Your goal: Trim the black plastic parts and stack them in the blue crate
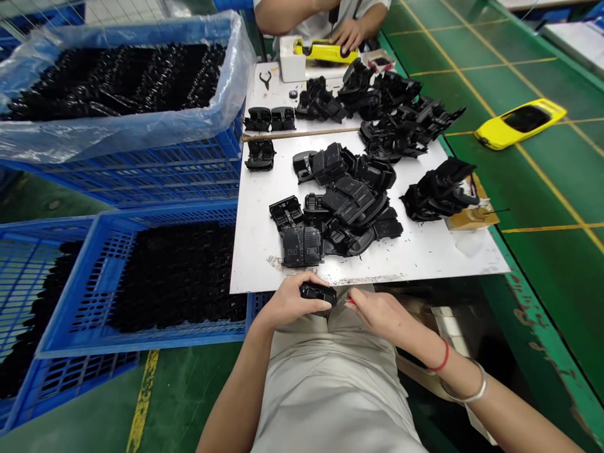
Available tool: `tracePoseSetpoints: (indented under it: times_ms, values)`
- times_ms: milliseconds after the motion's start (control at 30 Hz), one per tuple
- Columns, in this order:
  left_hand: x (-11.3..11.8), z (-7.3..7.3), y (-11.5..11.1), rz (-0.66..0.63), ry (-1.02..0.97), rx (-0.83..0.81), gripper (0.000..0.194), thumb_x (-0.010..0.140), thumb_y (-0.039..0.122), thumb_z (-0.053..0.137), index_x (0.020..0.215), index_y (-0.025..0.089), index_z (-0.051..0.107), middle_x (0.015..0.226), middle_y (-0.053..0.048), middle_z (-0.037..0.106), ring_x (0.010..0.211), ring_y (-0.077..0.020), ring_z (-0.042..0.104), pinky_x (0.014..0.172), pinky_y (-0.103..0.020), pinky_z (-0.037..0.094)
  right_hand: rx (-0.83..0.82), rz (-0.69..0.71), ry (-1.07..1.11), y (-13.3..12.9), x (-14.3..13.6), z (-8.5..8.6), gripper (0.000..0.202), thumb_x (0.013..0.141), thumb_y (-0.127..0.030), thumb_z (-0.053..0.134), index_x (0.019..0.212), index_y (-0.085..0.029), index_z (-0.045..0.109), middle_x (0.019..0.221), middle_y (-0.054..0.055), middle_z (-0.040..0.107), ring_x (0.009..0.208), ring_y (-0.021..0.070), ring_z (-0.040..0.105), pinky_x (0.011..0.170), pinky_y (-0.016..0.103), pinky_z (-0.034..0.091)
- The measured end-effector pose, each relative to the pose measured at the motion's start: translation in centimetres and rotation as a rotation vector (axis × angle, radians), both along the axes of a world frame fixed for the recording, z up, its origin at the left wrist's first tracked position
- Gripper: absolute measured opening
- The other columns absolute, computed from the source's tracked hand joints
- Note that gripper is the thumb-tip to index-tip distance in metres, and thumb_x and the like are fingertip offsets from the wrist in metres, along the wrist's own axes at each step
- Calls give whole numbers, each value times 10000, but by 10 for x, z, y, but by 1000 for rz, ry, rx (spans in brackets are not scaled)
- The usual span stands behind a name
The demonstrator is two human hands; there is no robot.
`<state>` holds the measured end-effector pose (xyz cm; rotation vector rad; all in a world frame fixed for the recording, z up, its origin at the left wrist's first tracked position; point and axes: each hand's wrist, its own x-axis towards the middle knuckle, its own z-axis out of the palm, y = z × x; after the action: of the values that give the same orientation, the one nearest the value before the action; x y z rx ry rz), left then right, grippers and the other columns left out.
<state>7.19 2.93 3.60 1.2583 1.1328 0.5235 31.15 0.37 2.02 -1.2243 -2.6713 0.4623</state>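
My left hand [296, 298] grips a black plastic part [318, 293] over my lap, just below the near edge of the white table [255, 251]. Close to its right side, my right hand [372, 307] is closed around a small red-handled tool [350, 300], most of which the fingers hide. On the tabletop beyond my hands lies a heap of black plastic parts [349, 198], with one flat part [302, 246] at its near left corner.
Blue crates [155, 340] of black parts stand at the left, one lined with plastic film [231, 69]. Across the table a person's hand [349, 34] holds a yellow car body [325, 51]. Another yellow car [521, 123] lies on the green surface at the right.
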Motion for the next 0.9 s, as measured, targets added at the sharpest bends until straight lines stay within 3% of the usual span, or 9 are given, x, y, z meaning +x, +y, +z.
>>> tracePoseSetpoints:
  times_ms: [200,367,500,733,900]
  values:
    - [-1,0,0,12,-25,-1,324,685,322,830,950,179,711,915,-20,712,833,-174,636,741,-266,471,156,-20,-139,-2,-6,-5,311,1034,-219,258,837,-179,495,603,-3,531,455,122,406,465,286,168]
    - [-1,-2,0,24,-48,-13,329,678,330,834,941,174,710,894,-22,713,818,-178,636,738,-272,475,188,-73,-172,-3,-13,-4,356,1041,-241,224,834,-180,507,596,7,529,433,127,398,451,286,161]
    - [-1,-4,0,53,-80,-18,322,676,317,831,939,178,708,924,-24,713,846,-182,635,763,-275,475,76,-149,-1,-8,-18,-12,324,1045,-280,238,836,-198,473,619,-3,531,456,127,426,453,268,215]
    - [0,-6,-1,53,-73,-42,349,675,336,819,959,179,693,923,-26,686,828,-178,618,743,-274,474,-341,-403,412,-21,-18,-19,252,1029,-375,309,834,-247,402,591,-69,436,475,115,391,492,232,321]
    - [-6,13,-5,-25,23,59,224,735,292,743,918,187,666,880,-10,661,835,-169,593,764,-267,456,-409,-480,494,-20,-9,-14,310,1009,-443,329,768,-254,374,588,-78,360,507,112,348,511,240,307]
